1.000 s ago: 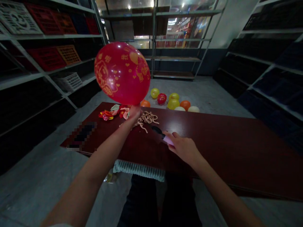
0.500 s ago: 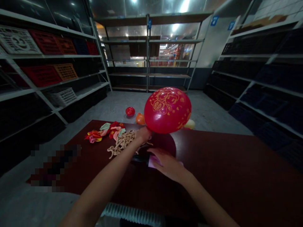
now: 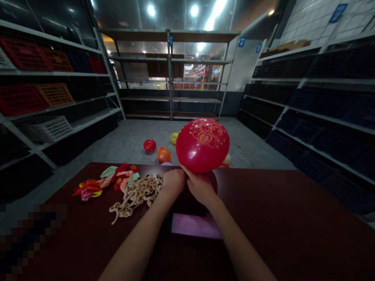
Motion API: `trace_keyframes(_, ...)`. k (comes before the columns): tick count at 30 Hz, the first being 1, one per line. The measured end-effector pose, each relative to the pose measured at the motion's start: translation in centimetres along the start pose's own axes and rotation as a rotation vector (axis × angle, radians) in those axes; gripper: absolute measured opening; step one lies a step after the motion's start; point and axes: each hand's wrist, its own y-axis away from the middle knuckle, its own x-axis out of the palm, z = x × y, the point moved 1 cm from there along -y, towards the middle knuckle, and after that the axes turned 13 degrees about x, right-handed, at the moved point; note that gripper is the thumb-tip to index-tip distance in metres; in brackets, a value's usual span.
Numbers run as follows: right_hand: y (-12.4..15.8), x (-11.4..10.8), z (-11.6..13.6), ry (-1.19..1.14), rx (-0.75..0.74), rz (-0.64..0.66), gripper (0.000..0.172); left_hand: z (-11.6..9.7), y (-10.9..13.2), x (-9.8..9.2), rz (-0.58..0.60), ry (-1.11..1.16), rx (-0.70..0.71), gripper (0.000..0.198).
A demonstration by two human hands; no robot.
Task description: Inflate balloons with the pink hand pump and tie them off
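A round red inflated balloon [image 3: 202, 144] with gold printed figures stands above the dark table, its neck end down toward my hands. My left hand [image 3: 174, 181] is closed in a fist around the neck, which its fingers hide. Against that fist, my right hand [image 3: 201, 189] pinches at the base of the balloon, thumb up along it; its other fingers are partly hidden. Below my wrists, a lilac block-like object [image 3: 195, 225] lies on the table, untouched. To the left of my left hand is a heap of beige cord-like strands [image 3: 139, 193].
Limp balloons [image 3: 117, 177] in red, pink, green and yellow lie on the table's [image 3: 263, 218] left part. On the floor beyond are a red balloon [image 3: 149, 145], an orange balloon [image 3: 163, 155] and a yellow balloon [image 3: 174, 137]. Shelves with crates [image 3: 55, 95] stand around.
My right hand has left the lilac object and come up to the balloon's neck beside my left hand. The balloon has turned slightly, and the view has shifted right and up.
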Motion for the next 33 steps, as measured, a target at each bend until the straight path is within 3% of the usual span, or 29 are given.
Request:
trace_keyframes(4,-0.7,-0.1,-1.7,-0.035,0.065,-0.019,0.048,0.0,0.2,-0.3,-0.012,-0.067,0.106,0.028)
trace_keyframes(10,-1.1,0.1,-3.5,-0.131,0.089,-0.082,0.042,-0.2,-0.6,-1.0,-0.015,-0.048,0.358,0.029)
trace_keyframes(13,-1.7,0.3,-4.1,-0.181,0.112,-0.097,0.038,0.0,-1.1,-1.2,-0.017,-0.069,0.419,0.026)
trace_keyframes(18,-2.8,0.8,-4.3,-0.61,0.03,-0.018,0.03,0.3,-0.6,-2.2,-0.088,-0.1,0.477,0.024)
trace_keyframes(22,-3.0,0.5,-4.0,-0.824,0.078,0.065,0.029,0.7,0.3,-3.6,-0.156,-0.037,0.582,0.02)
trace_keyframes(27,-3.2,-1.5,-2.5,-0.932,0.065,0.139,0.033,1.9,0.9,-5.3,-0.249,0.108,0.547,0.026)
trace_keyframes(33,-3.3,-3.5,0.9,-0.937,0.059,0.09,0.036,3.0,1.9,-7.8,-0.388,0.295,0.409,0.024)
